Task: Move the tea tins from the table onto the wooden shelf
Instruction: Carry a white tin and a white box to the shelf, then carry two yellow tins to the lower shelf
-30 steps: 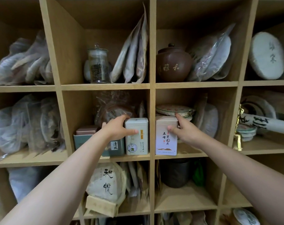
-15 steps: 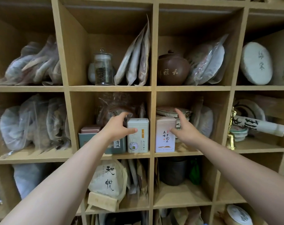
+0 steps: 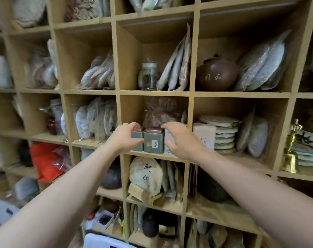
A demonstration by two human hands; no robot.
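On the wooden shelf (image 3: pixel 152 93), two green tea tins with copper lids stand side by side in the middle compartment. My left hand (image 3: pixel 124 138) grips the left green tin (image 3: pixel 139 146), fingers over its lid and thumb on its front. The right green tin (image 3: pixel 154 142) shows a label. Beside it stands a white tin (image 3: pixel 167 133), mostly hidden behind my right hand (image 3: pixel 180 140), which hovers at it with fingers spread. A pale pink-white tin (image 3: pixel 204 135) stands alone in the compartment to the right.
Wrapped tea cakes, a glass jar (image 3: pixel 149 76) and a brown clay pot (image 3: pixel 216 74) fill the compartments above. A stack of tea cakes (image 3: pixel 223 133) sits right of the pale tin, a gold ornament (image 3: pixel 290 149) farther right. A bagged cake stands behind the tins.
The view has swung left and pulled back. My left hand moved from the white tin to the left green tin. My right hand left the pale tin and crossed to the white tin.
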